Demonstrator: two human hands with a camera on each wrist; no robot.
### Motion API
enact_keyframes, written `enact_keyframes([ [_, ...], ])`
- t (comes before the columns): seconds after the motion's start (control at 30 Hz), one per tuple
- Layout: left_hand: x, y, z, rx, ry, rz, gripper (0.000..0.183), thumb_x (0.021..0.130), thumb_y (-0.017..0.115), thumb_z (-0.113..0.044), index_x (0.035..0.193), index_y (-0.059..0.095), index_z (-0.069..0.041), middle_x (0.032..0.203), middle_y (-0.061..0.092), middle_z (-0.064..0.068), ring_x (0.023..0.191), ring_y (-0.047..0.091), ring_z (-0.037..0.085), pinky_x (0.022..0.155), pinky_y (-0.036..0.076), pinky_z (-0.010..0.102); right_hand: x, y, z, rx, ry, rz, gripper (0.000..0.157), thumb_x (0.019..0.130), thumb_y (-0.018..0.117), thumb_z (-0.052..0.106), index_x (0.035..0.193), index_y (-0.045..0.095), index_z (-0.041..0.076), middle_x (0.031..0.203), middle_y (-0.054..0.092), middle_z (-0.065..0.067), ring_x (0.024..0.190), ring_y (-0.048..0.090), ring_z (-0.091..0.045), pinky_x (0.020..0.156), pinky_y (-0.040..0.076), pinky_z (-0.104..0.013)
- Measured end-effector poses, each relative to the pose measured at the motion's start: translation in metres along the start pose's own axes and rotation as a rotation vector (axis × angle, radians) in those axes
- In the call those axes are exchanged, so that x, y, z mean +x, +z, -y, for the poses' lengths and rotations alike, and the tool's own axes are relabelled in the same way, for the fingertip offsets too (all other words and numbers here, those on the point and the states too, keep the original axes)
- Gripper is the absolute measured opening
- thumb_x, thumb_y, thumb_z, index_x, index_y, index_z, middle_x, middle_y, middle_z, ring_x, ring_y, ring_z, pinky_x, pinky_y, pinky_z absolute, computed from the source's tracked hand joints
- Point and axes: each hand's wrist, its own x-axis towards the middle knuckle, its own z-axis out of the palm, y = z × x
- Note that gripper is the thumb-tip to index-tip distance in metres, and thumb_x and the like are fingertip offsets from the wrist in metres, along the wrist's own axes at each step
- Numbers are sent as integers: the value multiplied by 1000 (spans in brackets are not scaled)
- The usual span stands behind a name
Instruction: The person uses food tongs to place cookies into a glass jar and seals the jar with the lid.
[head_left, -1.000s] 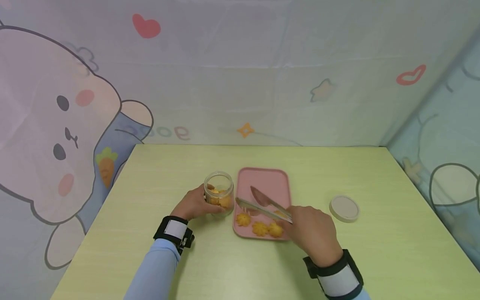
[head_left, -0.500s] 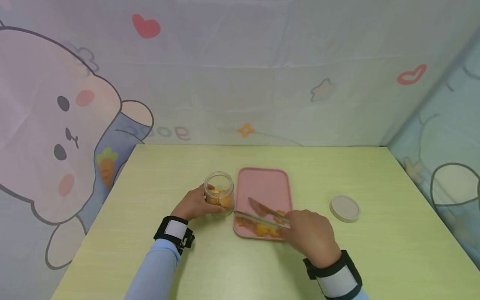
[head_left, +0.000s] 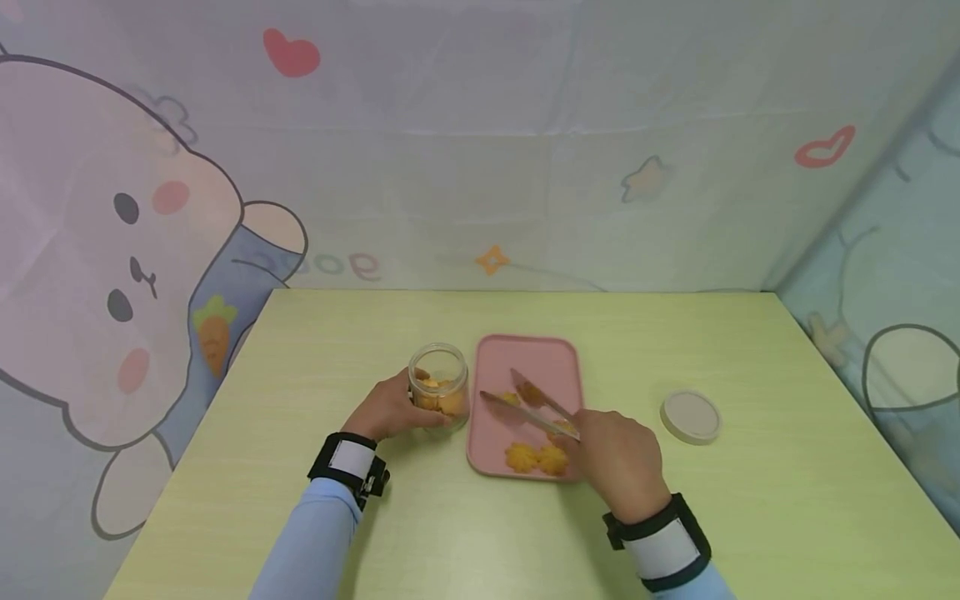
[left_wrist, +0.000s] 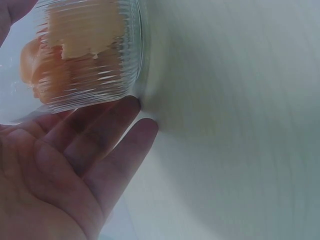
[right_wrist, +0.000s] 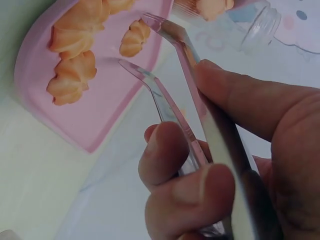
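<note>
Okay, your right hand [head_left: 618,458] grips the metal tongs [right_wrist: 220,137], tips apart by one cookie [right_wrist: 134,38]; center, squeeze gently. Left hand's [head_left: 390,410] clasping the clear jar [head_left: 442,392]: brace it.

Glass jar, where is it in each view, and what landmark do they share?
Head: glass jar left of centre, in the left hand.
Left wrist: glass jar at upper left, cut off by the frame.
Right wrist: glass jar at the top, right of centre.
Shared landmark: the cookies seen through its glass.
</note>
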Motion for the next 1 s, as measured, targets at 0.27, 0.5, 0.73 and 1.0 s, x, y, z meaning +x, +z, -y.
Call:
enact_keyframes([
  [0.27, 1, 1, 2, 1, 5, -3, 85, 57, 85, -49, 125, 51, -11, 113, 65, 12, 91, 58, 24, 76, 50, 40, 1, 5, 2, -10, 8, 9, 29, 79, 74, 36, 71, 65, 10, 52, 56, -3, 43, 49, -17, 35, 37, -32],
  [0.5, 1, 1, 3, 0, 7, -3, 84, 57, 85, -49, 125, 51, -11, 112, 65, 12, 89, 58, 24, 75, 50, 39, 2, 13, 3, -1, 4, -41, 27, 79, 74, 34, 74, 68, 8, 52, 58, -3, 41, 49, -17, 33, 37, -32],
  [0.73, 0, 1, 1, -1, 6, -5, 83, 58, 84, -48, 125, 51, -11, 112, 65, 13, 88, 58, 24, 73, 50, 39, 3, 15, 3, -7, 0, -50, 26, 79, 74, 34, 76, 69, 9, 53, 60, -5, 42, 50, -17, 33, 38, -33],
  [1.0, 0, 1, 2, 0, 7, -10, 85, 58, 84, -50, 125, 51, -11, 113, 65, 13, 89, 58, 24, 73, 50, 39, 2, 15, 2, -3, -12, -60, 26, 79, 74, 34, 75, 68, 9, 53, 60, -4, 42, 50, -17, 33, 37, -33],
])
